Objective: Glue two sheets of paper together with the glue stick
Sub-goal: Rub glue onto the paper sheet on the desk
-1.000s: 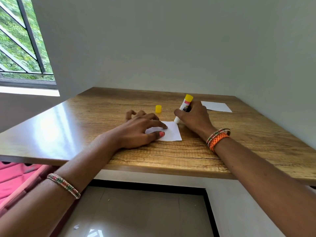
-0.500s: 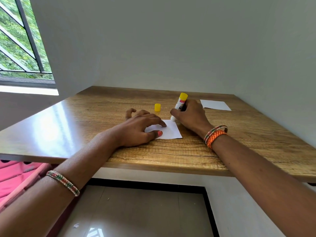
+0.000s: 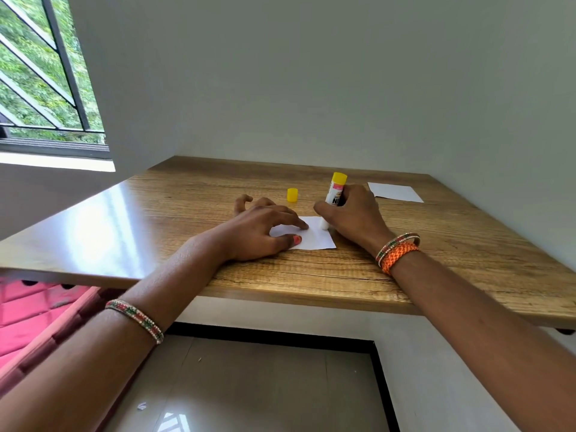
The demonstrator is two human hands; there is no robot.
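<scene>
A small white sheet of paper [image 3: 315, 237] lies on the wooden table [image 3: 452, 251] in front of me. My left hand [image 3: 261, 232] presses flat on its left part, fingers spread. My right hand [image 3: 352, 216] grips a white glue stick [image 3: 333, 198] with a yellow end up, tilted, its tip touching the sheet's far right part. The yellow cap [image 3: 292, 195] stands on the table just behind the sheet. A second white sheet [image 3: 394, 192] lies at the far right of the table.
The table meets a grey wall at the back and right. A barred window [image 3: 40, 82] is at the upper left. Below the near edge are a tiled floor [image 3: 249, 388] and pink fabric [image 3: 28, 319] on the left.
The glue stick's tip slid left along the sheet's far edge, then came back slightly toward the right and nearer. My left hand kept holding the sheet down.
</scene>
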